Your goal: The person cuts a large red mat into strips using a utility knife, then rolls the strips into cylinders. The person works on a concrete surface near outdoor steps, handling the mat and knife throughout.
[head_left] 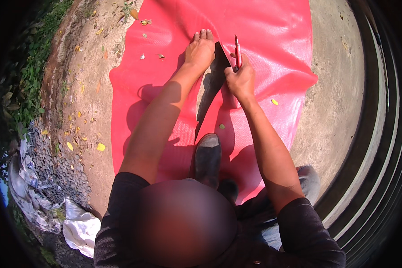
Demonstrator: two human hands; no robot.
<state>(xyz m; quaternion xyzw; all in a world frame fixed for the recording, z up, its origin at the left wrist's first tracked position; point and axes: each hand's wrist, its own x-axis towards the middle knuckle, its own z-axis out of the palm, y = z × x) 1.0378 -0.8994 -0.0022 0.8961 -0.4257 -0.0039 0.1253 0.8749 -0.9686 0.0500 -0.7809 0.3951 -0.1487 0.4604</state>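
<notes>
Across the concrete ground (pixel 337 89) lies a wide, glossy red sheet (pixel 272 27), rippled in places, with a long narrow slit (pixel 214 76) running down its middle. The left hand (pixel 200 50) rests palm down on the sheet, just left of the slit's upper end, its fingers stretched forward and nothing visible in its grasp; its thumb is hidden. To the right of the slit, the right hand (pixel 241 79) is closed around a slim red utility knife (pixel 237 51), whose narrow dark tip points away from the body. Whether the knife touches the sheet, I cannot tell.

At the slit's near end, a dark boot (pixel 207 156) stands on the sheet, its toe beside the opening; a second boot (pixel 228 190) shows partly behind it. Both forearms are bare below dark short sleeves (pixel 306 228), and their shadows fall over the red surface. A small yellow leaf (pixel 274 102) lies on the sheet to the right of the right forearm. Off to the left are grey gravel (pixel 60 167), green plants (pixel 31 76) and, lower down, a crumpled white sack (pixel 80 228).
</notes>
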